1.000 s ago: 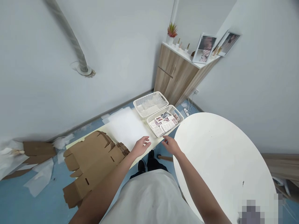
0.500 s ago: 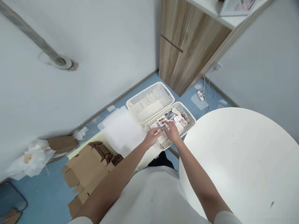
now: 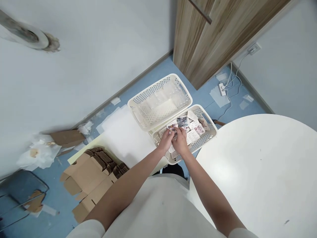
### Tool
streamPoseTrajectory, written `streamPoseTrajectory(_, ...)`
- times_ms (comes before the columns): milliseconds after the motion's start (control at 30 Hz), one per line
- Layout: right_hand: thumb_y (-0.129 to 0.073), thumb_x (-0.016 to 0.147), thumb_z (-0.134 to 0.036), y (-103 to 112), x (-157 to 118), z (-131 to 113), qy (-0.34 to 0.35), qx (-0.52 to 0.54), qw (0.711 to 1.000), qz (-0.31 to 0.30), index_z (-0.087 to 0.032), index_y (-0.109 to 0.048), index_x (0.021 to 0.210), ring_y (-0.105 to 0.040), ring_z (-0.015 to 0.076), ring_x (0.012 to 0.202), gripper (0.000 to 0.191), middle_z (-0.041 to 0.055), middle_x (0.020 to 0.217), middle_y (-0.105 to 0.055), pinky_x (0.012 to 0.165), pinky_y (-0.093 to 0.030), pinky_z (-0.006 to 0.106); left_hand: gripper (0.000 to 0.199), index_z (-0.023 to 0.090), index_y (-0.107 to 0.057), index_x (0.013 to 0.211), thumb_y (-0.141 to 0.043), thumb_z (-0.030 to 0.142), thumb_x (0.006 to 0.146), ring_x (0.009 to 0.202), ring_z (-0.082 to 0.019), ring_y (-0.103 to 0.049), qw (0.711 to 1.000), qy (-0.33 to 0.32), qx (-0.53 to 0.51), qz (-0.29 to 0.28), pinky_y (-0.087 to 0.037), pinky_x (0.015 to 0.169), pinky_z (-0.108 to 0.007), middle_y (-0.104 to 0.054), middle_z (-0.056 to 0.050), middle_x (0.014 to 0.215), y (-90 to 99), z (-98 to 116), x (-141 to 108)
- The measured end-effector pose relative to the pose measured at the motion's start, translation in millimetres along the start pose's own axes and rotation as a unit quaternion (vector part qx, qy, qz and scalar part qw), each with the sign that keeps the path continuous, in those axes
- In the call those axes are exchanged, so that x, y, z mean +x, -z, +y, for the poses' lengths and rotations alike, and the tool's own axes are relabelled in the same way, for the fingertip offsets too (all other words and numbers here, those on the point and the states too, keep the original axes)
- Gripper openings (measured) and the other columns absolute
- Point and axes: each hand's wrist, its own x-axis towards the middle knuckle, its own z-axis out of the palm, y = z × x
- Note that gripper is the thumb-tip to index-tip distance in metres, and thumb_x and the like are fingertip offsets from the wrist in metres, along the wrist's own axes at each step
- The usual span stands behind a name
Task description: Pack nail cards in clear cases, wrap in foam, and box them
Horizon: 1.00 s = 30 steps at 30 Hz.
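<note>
A white perforated basket (image 3: 210,135) holds several small printed cards (image 3: 192,136), some showing pink or dark pictures. Over its left part, my left hand (image 3: 166,141) and my right hand (image 3: 180,141) are side by side, fingertips meeting. Between them they grip a small card with coloured dots (image 3: 172,125); its lower part is hidden by my fingers. Just behind stands a second white basket (image 3: 140,121) with clear plastic pieces (image 3: 164,96) inside.
Flattened brown cardboard boxes (image 3: 92,177) and white sheets (image 3: 123,135) lie left of the baskets. A round white table (image 3: 257,172) is at the right, a wooden cabinet (image 3: 205,39) behind. Cables and a power strip (image 3: 222,89) lie on the blue floor.
The view has shifted downward and closer to the baskets. My hands have drawn together, and both now hold the dotted card.
</note>
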Motion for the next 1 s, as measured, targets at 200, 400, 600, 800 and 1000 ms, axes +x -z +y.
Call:
streamPoseTrajectory(200,-0.051,0.072,-0.027,4.2,9.0,-2.4,-0.084,0.12,0.988,0.046,-0.016,-0.055,0.097,-0.05,0.0156,0.075,0.027,0.0081,0.096,-0.052,0.073,-0.044,0.032,0.041,0.021,-0.055,0.108,-0.041,0.049,0.082,0.117,-0.022,-0.043,0.996,0.056,-0.04,0.065,-0.036,0.094,-0.035,-0.052,-0.005,0.122,2.7,-2.7,-2.7)
streamPoseTrajectory(400,-0.047,0.073,-0.027,13.1,-18.1,-16.8,-0.083,0.203,0.972,0.079,-0.018,-0.052,0.097,-0.047,0.0111,0.062,0.027,0.0038,0.087,-0.056,0.06,-0.043,0.026,0.037,0.023,-0.052,0.108,-0.045,0.046,0.081,0.117,-0.02,-0.042,0.993,-0.007,-0.094,0.076,-0.039,0.091,-0.033,-0.051,-0.004,0.122,6.9,4.2,-36.9)
streamPoseTrajectory(600,-0.051,0.072,-0.031,29.2,-97.0,-50.0,-0.054,0.282,0.955,0.075,-0.019,-0.049,0.1,-0.048,0.0103,0.055,0.031,0.0014,0.075,-0.057,0.052,-0.042,0.024,0.046,0.02,-0.042,0.117,-0.052,0.04,0.077,0.108,-0.018,-0.05,0.993,-0.067,-0.073,0.061,-0.045,0.083,-0.028,-0.046,-0.011,0.123,23.9,12.9,-108.8)
streamPoseTrajectory(800,-0.056,0.069,-0.03,31.1,-192.3,-67.8,-0.001,0.376,0.915,0.146,-0.02,-0.048,0.092,-0.055,0.0127,0.067,0.027,0.002,0.081,-0.059,0.068,-0.047,0.029,0.035,0.018,-0.054,0.101,-0.056,0.04,0.074,0.082,-0.014,-0.057,0.995,-0.073,-0.029,-0.061,-0.046,0.072,-0.026,-0.059,-0.006,0.095,45.5,-11.7,-180.7)
streamPoseTrajectory(1000,-0.058,0.067,-0.033,22.0,-267.8,-57.9,-0.004,0.399,0.896,0.197,-0.022,-0.048,0.088,-0.059,0.017,0.07,0.026,0.0038,0.081,-0.061,0.062,-0.049,0.032,0.028,0.017,-0.056,0.079,-0.061,0.042,0.068,0.065,-0.012,-0.056,0.983,-0.088,0.028,-0.159,-0.046,0.067,-0.027,-0.061,-0.001,0.072,33.0,-35.4,-224.7)
